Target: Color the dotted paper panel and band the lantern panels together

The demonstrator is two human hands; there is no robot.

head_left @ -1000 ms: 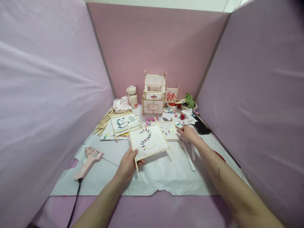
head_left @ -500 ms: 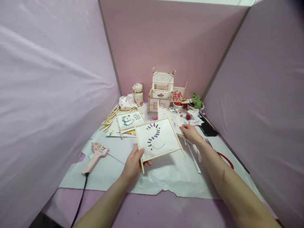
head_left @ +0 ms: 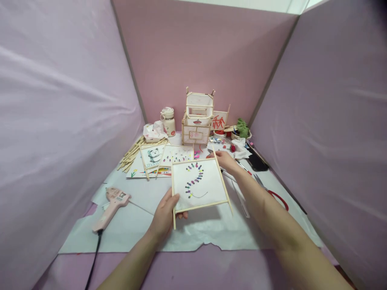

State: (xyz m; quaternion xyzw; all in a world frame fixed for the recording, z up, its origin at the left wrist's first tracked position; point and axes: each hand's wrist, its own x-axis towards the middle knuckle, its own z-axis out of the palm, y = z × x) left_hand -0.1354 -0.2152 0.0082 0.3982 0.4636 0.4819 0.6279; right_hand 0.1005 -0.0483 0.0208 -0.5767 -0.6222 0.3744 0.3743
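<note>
My left hand [head_left: 166,212] grips the lower left corner of a stick-framed panel [head_left: 208,181], its thumb on the front and fingers behind. The white sheet carries a curved row of coloured dots and a thin line. My right hand [head_left: 220,158] is behind the panel's upper right corner, its fingers partly hidden; what they hold, if anything, cannot be made out. A second dotted panel [head_left: 182,153] lies behind, overlapping the panda panel [head_left: 152,156].
A pink glue gun [head_left: 111,207] with a black cord lies at left. Behind stand a stick structure [head_left: 196,133] and a bottle [head_left: 168,123]. Bamboo sticks [head_left: 130,156] lie at back left; a phone [head_left: 256,161] and red-handled scissors [head_left: 276,197] at right.
The second dotted panel has left my right hand and now lies to the left, by the panda panel. My right hand has moved left and slightly away. The whole view has shifted.
</note>
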